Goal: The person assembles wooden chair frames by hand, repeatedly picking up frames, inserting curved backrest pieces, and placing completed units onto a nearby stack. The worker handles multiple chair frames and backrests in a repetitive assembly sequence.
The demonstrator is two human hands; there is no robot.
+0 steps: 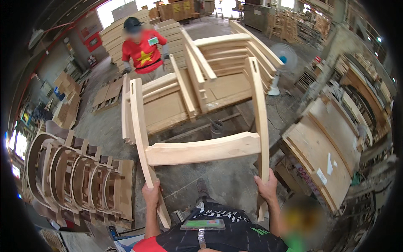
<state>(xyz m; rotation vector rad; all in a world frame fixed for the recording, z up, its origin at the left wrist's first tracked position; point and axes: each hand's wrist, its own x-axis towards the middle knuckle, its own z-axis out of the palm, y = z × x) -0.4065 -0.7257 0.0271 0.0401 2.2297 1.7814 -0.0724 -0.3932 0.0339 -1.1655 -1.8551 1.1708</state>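
Between my two hands I hold a pale wooden chair frame, made of two long posts joined by one wide crossrail with a curved upper edge. My left hand is closed around the lower part of the left post. On the other side, my right hand grips the right post, thumb along its inner side. Slots show near the top ends of both posts. The frame tilts away from me, its upper ends in front of a workbench that carries more frames of the same pale wood.
Across the bench stands a co-worker in a red shirt, gloved hands near another frame. Curved wooden parts are stacked at left. Wooden panels lean at right, near a standing fan. Another person, blurred, is close at my lower right.
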